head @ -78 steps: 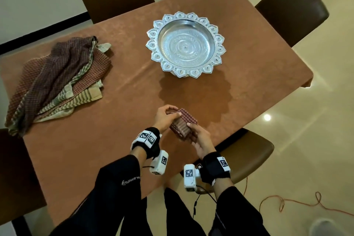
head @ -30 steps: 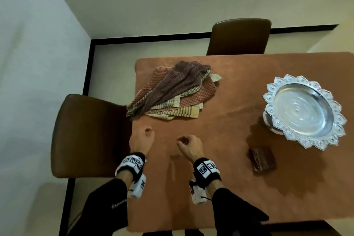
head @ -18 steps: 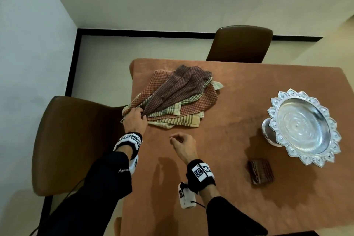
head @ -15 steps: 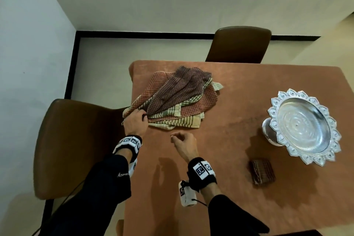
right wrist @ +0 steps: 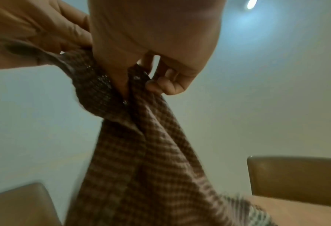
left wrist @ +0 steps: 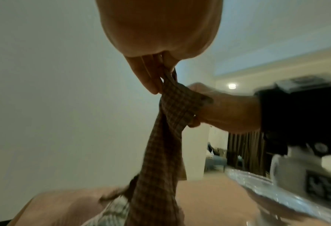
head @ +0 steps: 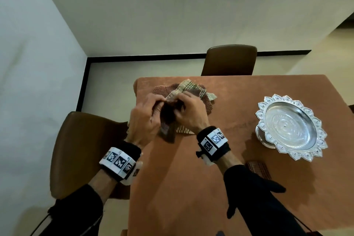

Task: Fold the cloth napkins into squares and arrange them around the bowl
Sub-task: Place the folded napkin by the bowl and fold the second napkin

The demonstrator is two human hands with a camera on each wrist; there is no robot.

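Two hands are raised over the worktop (head: 172,188), each pinching the top of one dark checked napkin (head: 168,122): left hand (head: 145,120), then right hand (head: 191,115). It hangs bunched above the napkin pile (head: 193,90). Further right, a folded napkin (head: 257,168) lies near the silver bowl (head: 291,126).

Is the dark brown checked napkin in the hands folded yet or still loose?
Loose: dark brown checked napkin hangs bunched from left hand and right hand.
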